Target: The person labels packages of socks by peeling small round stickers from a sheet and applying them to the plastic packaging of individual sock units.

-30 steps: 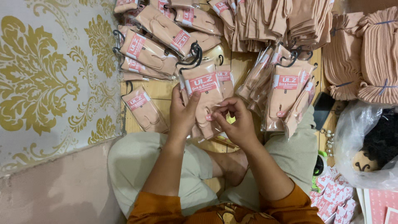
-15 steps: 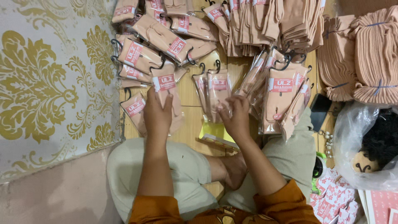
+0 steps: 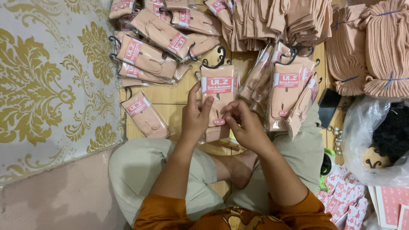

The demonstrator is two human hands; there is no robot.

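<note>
A packaged pair of beige socks [image 3: 217,91], in a clear sleeve with a red and white label and a black hook on top, is upright in front of me. My left hand [image 3: 196,117] grips its left edge and my right hand [image 3: 243,123] pinches its lower right part. One finished pack [image 3: 145,114] lies alone on the wooden floor, left of my left hand. A pile of similar packs [image 3: 155,47] lies further back on the left. Another fanned stack of packs [image 3: 286,87] rests by my right knee.
Bundles of loose beige socks [image 3: 370,51] fill the back and right. A dark phone [image 3: 329,106] lies by my right knee. A clear plastic bag with black hooks [image 3: 383,140] sits at the right, red and white label cards [image 3: 366,200] below it. A gold-patterned mat [image 3: 47,85] covers the left.
My left hand set a pack down on the left, then came back to the middle. Both hands now hold a new pack upright.
</note>
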